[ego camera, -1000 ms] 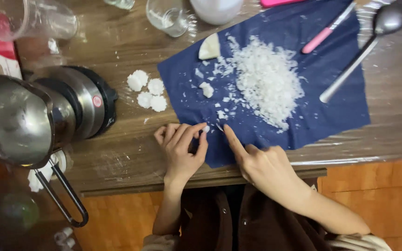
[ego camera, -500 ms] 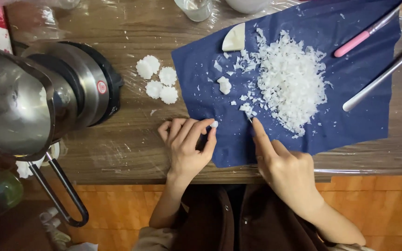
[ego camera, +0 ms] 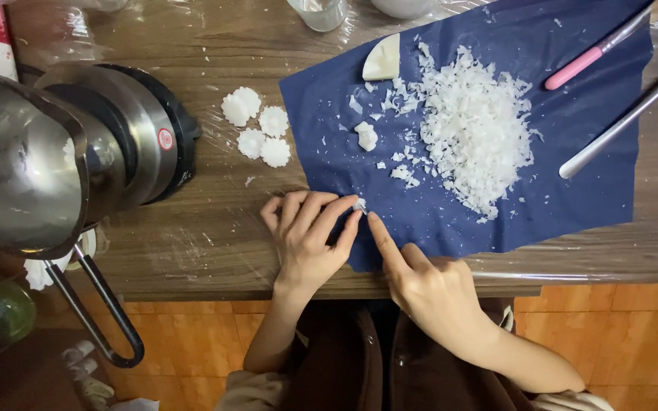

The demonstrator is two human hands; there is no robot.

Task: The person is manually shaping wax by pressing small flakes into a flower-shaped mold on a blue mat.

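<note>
**Ana:** Near the front edge of the desk, what are the hands doing?

**Me:** I see the left hand with its fingers curled, pinching a tiny white flake at the front left corner of the dark blue cloth. The right hand points one long finger at that same flake and touches it. Its other fingers are tucked in. I think the finger is there to keep the little bit from slipping.

**Ana:** Why is the cloth there?

**Me:** I think it catches the bits. A big heap of white shavings lies in the middle of it, so nothing spills on the brown wooden desk. A pale wedge-shaped block sits near the cloth's back edge. A small white lump lies left of the heap.

**Ana:** Anything off the cloth?

**Me:** Four white flower-shaped pieces sit together on the bare desk, just left of the cloth. A pink-handled tool and a long silver spoon lie at the cloth's right side, well apart from the hands.

**Ana:** Any pots or cups?

**Me:** A shiny steel pot with a black loop handle stands at the left edge, by a round steel and black cooker. I cannot tell what is in the pot. A clear glass cup stands at the back edge. I cannot see what is in that either.
</note>
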